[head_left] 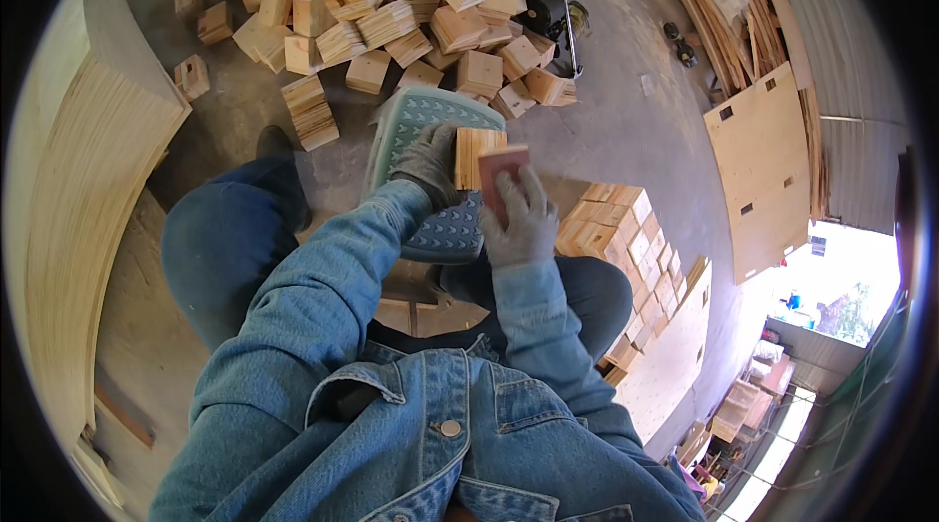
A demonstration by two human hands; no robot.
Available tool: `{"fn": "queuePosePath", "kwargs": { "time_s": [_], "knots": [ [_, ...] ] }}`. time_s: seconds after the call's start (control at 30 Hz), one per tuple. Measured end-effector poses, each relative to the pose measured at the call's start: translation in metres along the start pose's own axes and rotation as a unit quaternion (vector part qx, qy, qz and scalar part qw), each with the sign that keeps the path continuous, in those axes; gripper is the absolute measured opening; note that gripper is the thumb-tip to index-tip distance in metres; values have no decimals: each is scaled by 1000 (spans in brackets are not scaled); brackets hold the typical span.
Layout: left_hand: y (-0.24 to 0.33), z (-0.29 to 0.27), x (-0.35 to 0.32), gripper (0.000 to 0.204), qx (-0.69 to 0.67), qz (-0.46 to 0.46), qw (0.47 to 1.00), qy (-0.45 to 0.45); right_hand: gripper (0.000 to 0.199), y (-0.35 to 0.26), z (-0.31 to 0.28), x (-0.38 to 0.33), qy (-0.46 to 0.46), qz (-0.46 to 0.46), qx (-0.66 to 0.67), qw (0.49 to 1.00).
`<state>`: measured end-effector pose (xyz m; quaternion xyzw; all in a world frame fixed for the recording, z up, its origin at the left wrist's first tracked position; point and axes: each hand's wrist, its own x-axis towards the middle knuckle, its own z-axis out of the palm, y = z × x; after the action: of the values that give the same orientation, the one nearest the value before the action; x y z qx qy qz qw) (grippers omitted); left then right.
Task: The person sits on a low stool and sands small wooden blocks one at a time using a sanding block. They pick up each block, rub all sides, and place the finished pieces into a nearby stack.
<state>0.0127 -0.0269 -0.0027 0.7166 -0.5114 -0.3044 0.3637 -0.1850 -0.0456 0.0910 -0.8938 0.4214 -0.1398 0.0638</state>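
Observation:
My gloved left hand [427, 166] is closed around a wooden block [479, 152] with layered edges, holding it over a pale green plastic stool [445, 233] with a raised pattern on its top. A flat reddish-brown pad, like a sanding block [501, 166], is in my gloved right hand [523, 224], whose fingers lie across it. This pad is right against or just beside the block's right side; whether they touch, I cannot tell. The stool stands between my knees. One loose wooden block [310, 113] lies on the floor left of it.
A big heap of wooden blocks [391, 13] covers the floor ahead, with a black-and-silver tool [559, 18] at its right. Stacked blocks [636, 248] sit beside my right knee. A tall stack of plywood sheets [93, 160] rises at left; cut panels [763, 165] lean at right.

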Motion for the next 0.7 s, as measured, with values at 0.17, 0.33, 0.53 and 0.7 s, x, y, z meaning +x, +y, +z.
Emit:
{"fn": "queuePosePath", "kwargs": {
  "time_s": [0.17, 0.33, 0.53, 0.7],
  "knots": [
    [7, 2, 3, 107, -34, -33, 999, -20, 59, 13, 13, 107, -47, 73, -37, 996],
    [-7, 10, 4, 108, 2, -16, 1000, -2, 62, 16, 21, 114, -45, 76, 4, 996],
    [-4, -2, 3, 106, 26, -23, 999, -21, 65, 3, -4, 1, -28, 22, 28, 999],
    [5, 0, 3, 106, 21, -43, 998, -33, 62, 8, -10, -37, -12, 31, 46, 998]
  ]
}}
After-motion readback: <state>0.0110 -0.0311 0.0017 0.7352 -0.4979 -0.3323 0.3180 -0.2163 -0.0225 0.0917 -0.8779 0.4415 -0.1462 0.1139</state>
